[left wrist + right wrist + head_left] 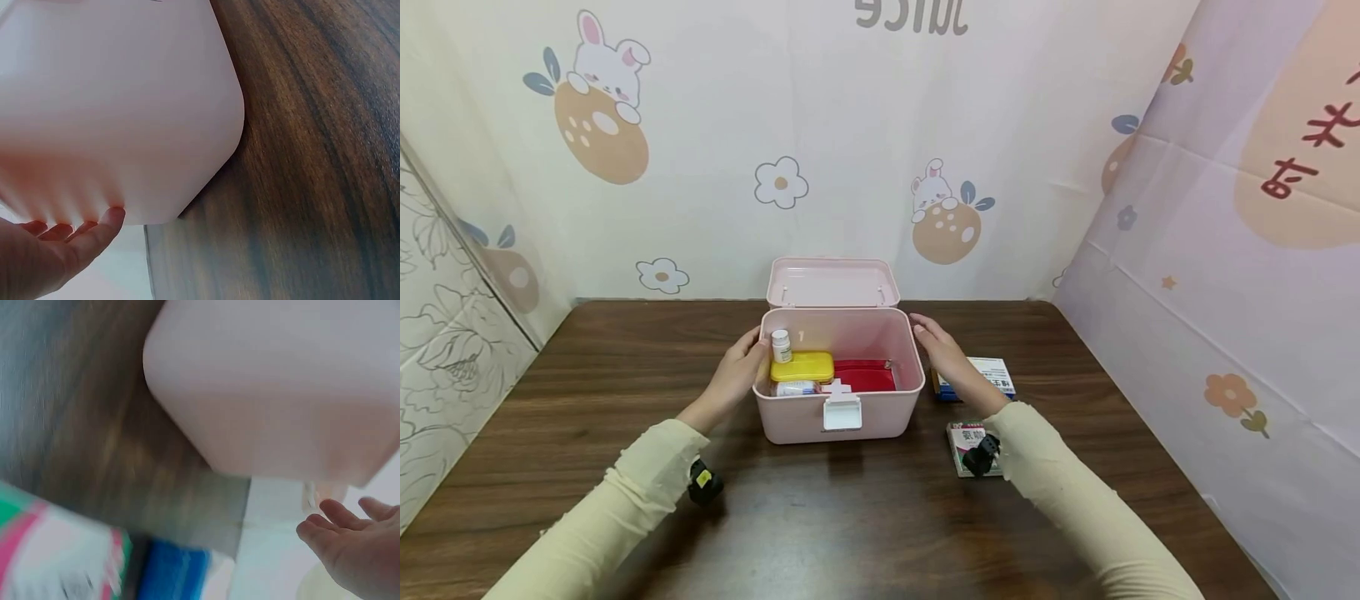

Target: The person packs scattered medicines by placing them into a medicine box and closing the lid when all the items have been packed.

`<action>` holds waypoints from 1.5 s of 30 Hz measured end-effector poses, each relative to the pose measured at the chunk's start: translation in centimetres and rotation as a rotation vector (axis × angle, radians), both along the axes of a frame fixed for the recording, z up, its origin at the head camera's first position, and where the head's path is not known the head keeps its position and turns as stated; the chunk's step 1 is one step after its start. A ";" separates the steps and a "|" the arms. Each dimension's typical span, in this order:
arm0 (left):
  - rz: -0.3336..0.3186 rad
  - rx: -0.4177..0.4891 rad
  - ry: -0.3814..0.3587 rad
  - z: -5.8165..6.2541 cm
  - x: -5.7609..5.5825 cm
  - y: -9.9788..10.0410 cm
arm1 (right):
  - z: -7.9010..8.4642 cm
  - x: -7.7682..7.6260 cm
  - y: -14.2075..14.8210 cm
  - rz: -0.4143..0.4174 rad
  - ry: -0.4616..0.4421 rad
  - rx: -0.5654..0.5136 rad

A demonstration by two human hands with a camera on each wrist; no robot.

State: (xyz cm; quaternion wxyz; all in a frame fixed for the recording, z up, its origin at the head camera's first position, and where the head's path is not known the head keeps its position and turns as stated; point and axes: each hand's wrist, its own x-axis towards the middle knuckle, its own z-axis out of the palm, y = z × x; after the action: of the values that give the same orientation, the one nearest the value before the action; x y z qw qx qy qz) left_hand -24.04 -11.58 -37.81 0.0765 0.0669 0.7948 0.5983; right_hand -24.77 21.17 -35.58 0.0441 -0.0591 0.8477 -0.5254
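A pale pink storage box (pixel 835 427) stands on the table, its lid (pixel 835 283) tipped back and its white latch (pixel 842 412) at the front. Inside lie a white bottle (pixel 781 347), a yellow case (pixel 805 367), a red pouch (pixel 867 380) and a white-and-blue item (pixel 796 388) partly behind the front wall. My left hand (pixel 735 372) grips the left side, thumb over the rim and fingertips (pixel 114 217) against the outer wall. At the right side, my right hand (pixel 946 354) is beside the box with fingers extended; in the right wrist view its fingertips (pixel 309 528) show apart from the wall.
Right of the pink box, a blue-and-white medicine carton (pixel 994 373) lies partly under my right forearm. Nearer me is a white, pink and green carton (pixel 964 446), partly covered by the wrist camera. A patterned curtain (pixel 850 125) hangs behind the wooden table (pixel 820 533).
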 end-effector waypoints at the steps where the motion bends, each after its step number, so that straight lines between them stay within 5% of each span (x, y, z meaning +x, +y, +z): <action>1: 0.000 0.002 0.001 0.0 0.0 0.0 | 0.3 0.0 0.4 0.015 0.008 0.030; 8: -0.013 0.017 0.000 0.1 0.1 0.2 | 1.4 0.2 3.3 0.091 0.088 0.234; 15: -0.008 0.012 0.000 0.1 0.1 0.0 | 1.5 -0.2 6.4 0.171 0.044 0.447; 22: -0.001 0.011 0.012 0.0 0.1 -0.2 | 0.0 -1.1 8.9 0.221 -0.089 0.645; 27: 0.000 0.013 0.010 -0.1 0.0 -0.1 | -1.4 -1.4 10.1 0.228 -0.101 0.790; 36: 0.000 0.013 0.009 -0.1 0.1 -0.1 | -3.1 -1.5 11.5 0.230 -0.104 0.776; 45: 0.001 0.014 0.014 -0.2 0.1 -0.1 | -2.3 -1.3 11.6 0.243 -0.094 0.766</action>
State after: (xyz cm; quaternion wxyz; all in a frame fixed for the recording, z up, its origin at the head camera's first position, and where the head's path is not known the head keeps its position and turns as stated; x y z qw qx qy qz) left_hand -23.97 -11.68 -38.01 0.0703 0.0713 0.7910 0.6035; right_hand -26.04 32.76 -37.88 0.1636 -0.1139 0.9660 -0.1645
